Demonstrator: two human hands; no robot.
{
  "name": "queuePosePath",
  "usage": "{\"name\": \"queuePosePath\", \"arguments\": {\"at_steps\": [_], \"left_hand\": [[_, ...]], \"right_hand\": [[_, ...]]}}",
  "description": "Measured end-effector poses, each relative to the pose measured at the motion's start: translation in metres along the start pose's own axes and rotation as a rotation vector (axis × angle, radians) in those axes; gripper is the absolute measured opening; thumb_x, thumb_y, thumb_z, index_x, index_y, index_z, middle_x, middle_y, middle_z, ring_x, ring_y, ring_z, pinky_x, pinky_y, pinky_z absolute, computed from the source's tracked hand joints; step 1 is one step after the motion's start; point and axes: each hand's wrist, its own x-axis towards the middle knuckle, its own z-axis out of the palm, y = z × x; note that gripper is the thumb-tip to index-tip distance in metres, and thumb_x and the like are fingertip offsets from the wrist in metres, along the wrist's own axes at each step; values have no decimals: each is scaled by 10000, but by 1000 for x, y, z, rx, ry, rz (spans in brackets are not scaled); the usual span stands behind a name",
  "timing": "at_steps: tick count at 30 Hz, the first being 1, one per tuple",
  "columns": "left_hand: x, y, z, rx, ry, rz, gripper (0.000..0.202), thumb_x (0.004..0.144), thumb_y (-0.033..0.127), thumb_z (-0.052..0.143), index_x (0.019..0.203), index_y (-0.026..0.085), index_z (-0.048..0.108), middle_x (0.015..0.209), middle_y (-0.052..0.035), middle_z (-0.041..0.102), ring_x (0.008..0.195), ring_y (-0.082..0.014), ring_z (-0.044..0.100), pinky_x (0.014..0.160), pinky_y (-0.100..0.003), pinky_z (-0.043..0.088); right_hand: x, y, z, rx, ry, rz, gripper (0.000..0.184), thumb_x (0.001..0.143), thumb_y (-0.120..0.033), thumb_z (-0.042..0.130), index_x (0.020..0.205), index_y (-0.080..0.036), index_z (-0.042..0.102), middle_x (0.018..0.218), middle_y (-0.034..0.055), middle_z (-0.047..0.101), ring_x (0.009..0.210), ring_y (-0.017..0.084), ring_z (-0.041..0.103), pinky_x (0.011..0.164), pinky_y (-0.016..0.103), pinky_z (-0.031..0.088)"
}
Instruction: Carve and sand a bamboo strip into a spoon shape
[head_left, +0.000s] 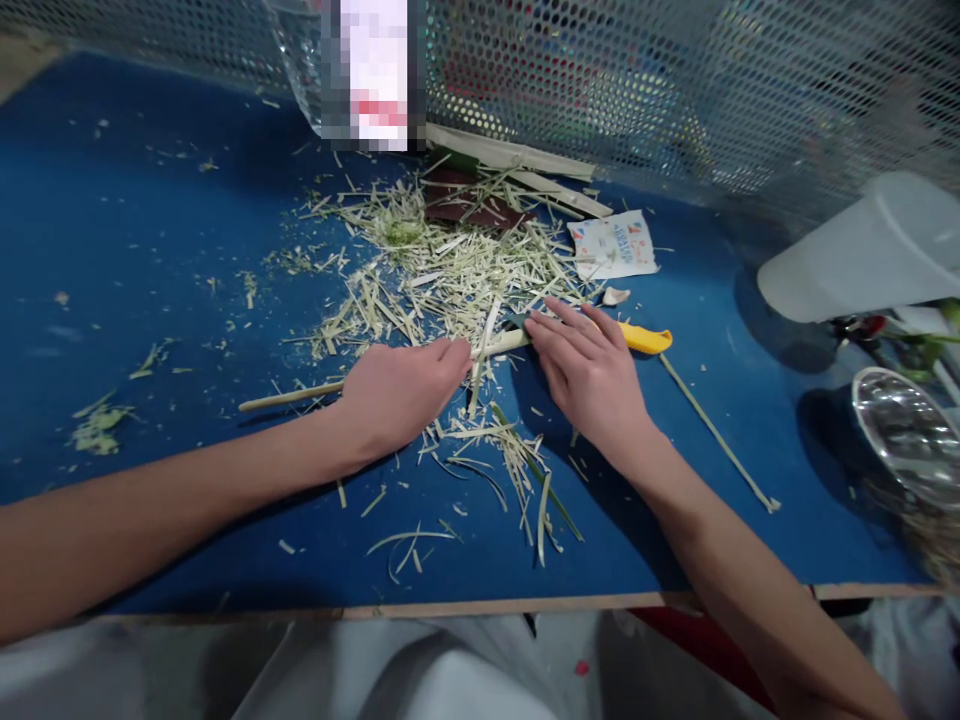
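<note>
A thin pale plant stick (289,396) runs under my left hand (409,390), which is closed around it. Its whittled, lighter end (501,343) comes out between my two hands, with a loose strip lying across it. Over the far end of the stick lies my right hand (589,370), fingers bent forward and thumb mostly hidden. From beneath it, the yellow handle (646,339) of a knife sticks out to the right, and a bit of dark blade shows by the fingertips. Pale green shavings (465,270) are heaped just beyond both hands.
At the back, a perforated metal panel (570,80) borders the blue table (187,240). A small printed packet (615,245) lies behind my right hand. A thin stem (720,435), a white plastic cup (847,260) and a metal bowl (904,435) are to the right.
</note>
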Motion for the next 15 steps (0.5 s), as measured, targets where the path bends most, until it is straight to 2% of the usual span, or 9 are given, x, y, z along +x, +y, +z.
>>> {"name": "queuePosePath", "arguments": {"at_steps": [5, 8, 11, 15], "left_hand": [[-1, 0, 1, -17, 13, -6, 275, 1024, 276, 379, 992, 166, 629, 860, -89, 745, 673, -220, 694, 473, -288, 302], [-1, 0, 2, -42, 31, -15, 251, 1015, 256, 395, 990, 167, 628, 873, -99, 752, 661, -210, 691, 485, -286, 325], [0, 1, 3, -46, 22, -15, 247, 1014, 253, 399, 997, 166, 629, 878, -100, 754, 654, -207, 690, 488, -283, 327], [0, 1, 1, -29, 22, -18, 286, 1028, 272, 364, 1010, 163, 628, 880, -93, 749, 670, -220, 696, 485, -287, 331]], "right_hand": [[0, -3, -1, 46, -60, -104, 419, 992, -117, 466, 1371, -228, 606, 1420, 44, 622, 1413, 186, 491, 1200, 448, 370], [0, 1, -1, 19, -21, -41, 420, 989, -138, 491, 1372, -265, 606, 1355, 36, 674, 1396, 213, 514, 1195, 503, 363], [-1, 1, -1, 2, 16, 10, 421, 987, -146, 496, 1382, -251, 598, 1330, 56, 691, 1393, 231, 518, 1186, 528, 362], [-2, -4, 0, 33, -36, -95, 431, 989, -119, 476, 1389, -235, 589, 1410, 51, 631, 1414, 202, 491, 1199, 479, 358]]}}
